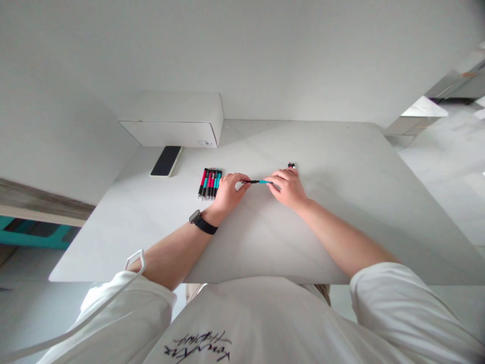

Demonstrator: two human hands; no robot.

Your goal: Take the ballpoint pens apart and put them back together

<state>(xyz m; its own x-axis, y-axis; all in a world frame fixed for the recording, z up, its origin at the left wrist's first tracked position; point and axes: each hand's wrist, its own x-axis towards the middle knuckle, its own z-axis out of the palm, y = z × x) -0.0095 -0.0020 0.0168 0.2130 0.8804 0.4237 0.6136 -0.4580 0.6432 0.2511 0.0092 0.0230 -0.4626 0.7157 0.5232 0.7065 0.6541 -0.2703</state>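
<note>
A teal and black pen (258,181) lies level between my two hands over the middle of the table. At its black tip end, my left hand (230,191) is closed with thumb and fingers pinching it. My right hand (287,187) pinches the teal end, and its fingers hide part of that end. Just left of my left hand, several red and teal pens (209,184) with black grips lie side by side in a row. Beyond my right hand, small dark and white ends (291,165) of something stick out, mostly hidden by the fingers.
A long white box (170,134) stands against the wall at the back left. In front of it lies a phone (165,161), dark screen up. The white table (341,151) has a rounded far right corner. A white cable (94,313) runs past my left sleeve.
</note>
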